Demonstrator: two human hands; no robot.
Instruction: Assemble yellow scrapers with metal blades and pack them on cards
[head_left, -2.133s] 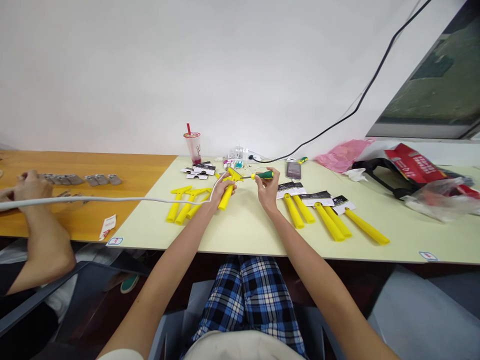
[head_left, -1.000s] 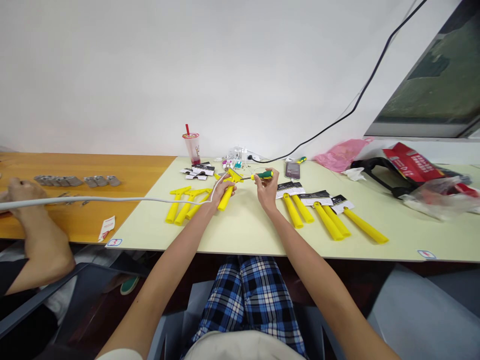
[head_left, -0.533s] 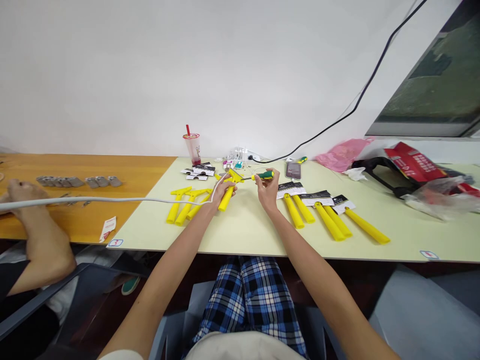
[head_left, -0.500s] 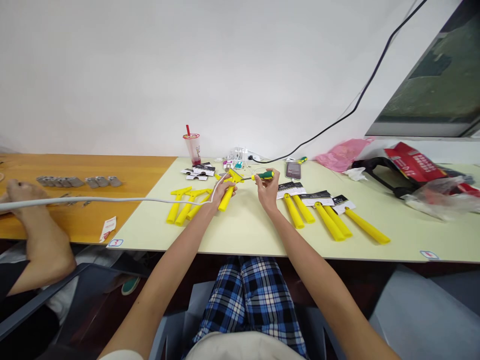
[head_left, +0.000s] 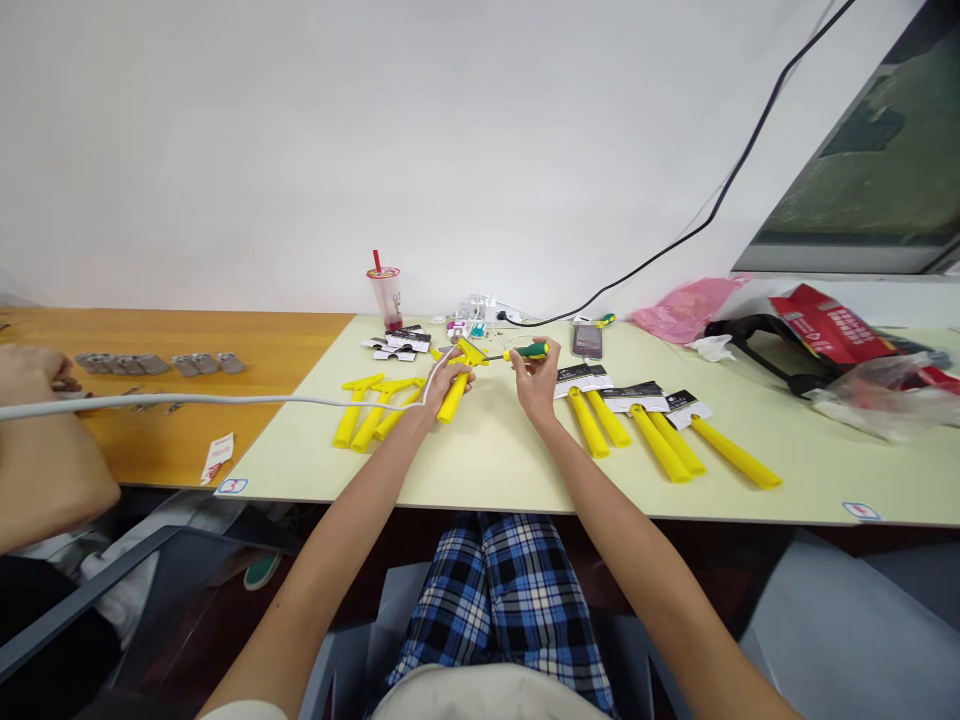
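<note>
My left hand [head_left: 444,384] is closed around a yellow scraper [head_left: 453,400], its wide head pointing away from me and its handle toward me. My right hand [head_left: 538,388] grips the green and yellow handle of a screwdriver [head_left: 531,351]. The shaft points left, and its tip meets the scraper's head; the exact contact is too small to make out. Left of my left hand lie several more yellow scrapers [head_left: 369,428]. To the right of my right hand are several yellow scrapers [head_left: 660,445] whose heads are covered by black and white cards [head_left: 634,397].
A drink cup with a red straw [head_left: 386,300] stands at the back, beside loose cards [head_left: 397,344]. A power strip [head_left: 484,308], a phone [head_left: 587,340] and bags [head_left: 832,330] line the wall side. A white cable [head_left: 225,399] crosses the left. A co-worker's arm [head_left: 45,450] rests at far left.
My two hands, the scraper and the screwdriver hold nearly the same position. At the far left, the co-worker's arm has shifted, with the hand drawn in and the forearm nearer the edge.
</note>
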